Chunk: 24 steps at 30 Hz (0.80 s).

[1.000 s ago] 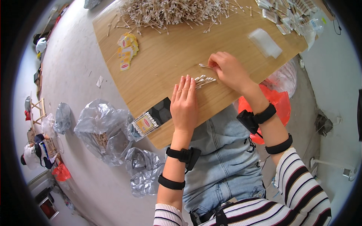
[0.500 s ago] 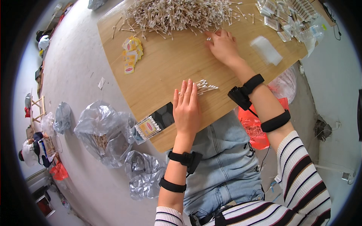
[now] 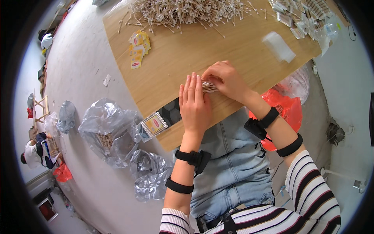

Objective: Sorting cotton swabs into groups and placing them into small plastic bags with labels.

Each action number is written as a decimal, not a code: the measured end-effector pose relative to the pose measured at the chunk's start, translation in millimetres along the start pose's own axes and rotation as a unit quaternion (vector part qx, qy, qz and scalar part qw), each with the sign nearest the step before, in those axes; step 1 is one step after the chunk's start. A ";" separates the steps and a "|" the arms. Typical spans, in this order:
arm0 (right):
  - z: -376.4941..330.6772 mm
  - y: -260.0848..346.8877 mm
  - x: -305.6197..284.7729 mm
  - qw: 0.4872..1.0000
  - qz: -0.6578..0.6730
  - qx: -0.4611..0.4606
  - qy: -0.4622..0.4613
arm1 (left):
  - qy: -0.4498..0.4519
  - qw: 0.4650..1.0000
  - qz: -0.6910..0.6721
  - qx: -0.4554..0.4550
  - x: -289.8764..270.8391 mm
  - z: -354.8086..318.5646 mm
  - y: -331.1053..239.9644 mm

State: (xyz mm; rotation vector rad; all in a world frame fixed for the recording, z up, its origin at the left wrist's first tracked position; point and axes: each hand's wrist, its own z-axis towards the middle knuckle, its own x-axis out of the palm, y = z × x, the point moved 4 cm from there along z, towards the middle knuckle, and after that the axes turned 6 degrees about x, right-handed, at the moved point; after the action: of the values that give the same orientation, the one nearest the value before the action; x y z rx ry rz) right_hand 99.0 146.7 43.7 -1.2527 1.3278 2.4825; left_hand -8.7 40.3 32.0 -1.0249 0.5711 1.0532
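Wooden tabletop carries bunched swabs; the left grip lies flat, unclosed, apparently steadying them, while the right grip curls over them (whether clamped, I cannot tell).

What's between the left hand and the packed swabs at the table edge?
Head view: a dark patterned mat lies between the left hand and packed swabs.

I've got bright, even light across the feed now, its source I can't make out; the pale floor glows, glints snap off the grey plastic bag. Left hand and right hand read sharp, the far-left red bag softens, straight lines bow, black swallows my corners.
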 end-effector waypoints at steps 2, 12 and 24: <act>-4.8 0.1 -0.5 0.999 0.013 0.014 0.033 | -0.002 1.000 0.003 -0.008 -0.3 -1.0 -3.5; -36.4 -24.4 -13.2 0.902 0.322 0.249 -0.142 | 0.125 0.984 0.123 0.006 18.3 12.1 -22.0; -53.6 -10.6 -14.3 0.951 0.200 0.203 -0.123 | 0.135 0.980 0.144 -0.015 23.1 2.2 -27.5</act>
State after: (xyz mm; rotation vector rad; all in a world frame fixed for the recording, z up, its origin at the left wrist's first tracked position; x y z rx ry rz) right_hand 146.4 119.2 30.3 -0.6106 2.0397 2.3011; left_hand 25.7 48.7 25.7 -1.1434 0.9497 1.1843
